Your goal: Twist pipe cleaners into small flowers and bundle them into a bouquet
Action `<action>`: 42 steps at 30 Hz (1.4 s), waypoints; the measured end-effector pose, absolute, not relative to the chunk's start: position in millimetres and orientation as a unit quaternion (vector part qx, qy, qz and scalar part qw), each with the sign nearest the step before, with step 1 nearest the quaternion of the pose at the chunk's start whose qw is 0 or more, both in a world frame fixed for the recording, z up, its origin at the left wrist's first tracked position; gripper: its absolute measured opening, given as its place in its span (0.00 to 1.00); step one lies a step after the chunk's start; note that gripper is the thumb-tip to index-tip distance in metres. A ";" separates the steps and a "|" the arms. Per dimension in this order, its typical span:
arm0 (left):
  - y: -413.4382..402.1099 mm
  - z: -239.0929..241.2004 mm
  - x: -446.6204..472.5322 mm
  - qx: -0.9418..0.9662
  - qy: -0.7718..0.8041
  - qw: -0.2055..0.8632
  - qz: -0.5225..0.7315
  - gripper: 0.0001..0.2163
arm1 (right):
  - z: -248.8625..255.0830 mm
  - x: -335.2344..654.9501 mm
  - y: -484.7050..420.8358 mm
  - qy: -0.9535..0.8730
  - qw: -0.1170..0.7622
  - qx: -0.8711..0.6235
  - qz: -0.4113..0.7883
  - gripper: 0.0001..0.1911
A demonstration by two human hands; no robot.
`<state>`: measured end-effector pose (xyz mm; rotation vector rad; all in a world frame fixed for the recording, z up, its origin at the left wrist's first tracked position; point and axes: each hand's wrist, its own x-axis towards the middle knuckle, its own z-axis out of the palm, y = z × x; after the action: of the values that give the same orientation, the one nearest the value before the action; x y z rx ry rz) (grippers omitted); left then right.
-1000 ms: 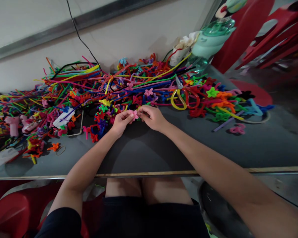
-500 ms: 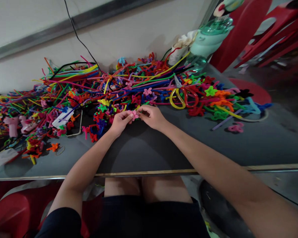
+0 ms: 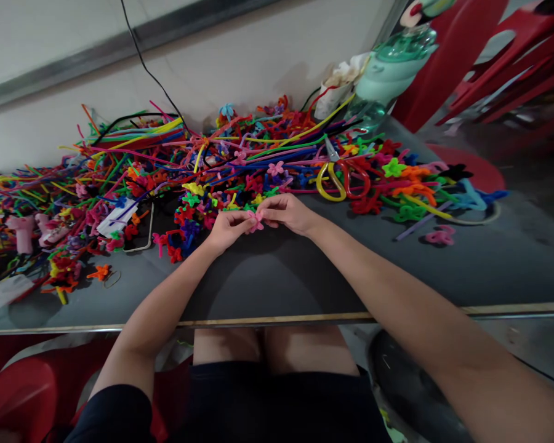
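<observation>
My left hand (image 3: 226,229) and my right hand (image 3: 287,213) meet over the grey table (image 3: 443,271), fingertips pinched together on a small pink pipe-cleaner flower (image 3: 255,220). Both hands are closed on it from opposite sides. Just beyond them lies a big heap of coloured pipe cleaners and finished flowers (image 3: 203,166). Part of the pink flower is hidden by my fingers.
Scissors with yellow and red handles (image 3: 337,175) lie in the heap to the right. A green water bottle (image 3: 388,67) and a white cup (image 3: 335,92) stand at the back. A black cable (image 3: 143,61) runs down the wall. Red plastic chairs (image 3: 480,55) are at the right.
Both hands have shifted slightly with the pink flower, my right fingers turning over it; the rest of the table is unchanged.
</observation>
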<state>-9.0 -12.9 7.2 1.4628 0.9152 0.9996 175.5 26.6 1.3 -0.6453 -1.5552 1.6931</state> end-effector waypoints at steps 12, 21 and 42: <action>-13.6 9.0 -12.6 0.651 0.369 0.552 0.369 0.16 | 1.1 185.5 35.4 -0.600 0.273 -0.226 0.718 0.15; -15.1 7.4 -11.4 0.686 0.400 0.515 0.322 0.15 | 8.5 182.2 31.6 -0.657 0.258 -0.235 0.668 0.13; -16.7 4.3 -6.4 0.721 0.476 0.302 0.402 0.06 | 5.9 172.9 15.8 -0.694 0.373 -0.299 0.538 0.13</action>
<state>-6.4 -16.7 4.3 1.9116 1.2629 1.0663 172.9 15.8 5.9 -0.7656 -1.7793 1.3783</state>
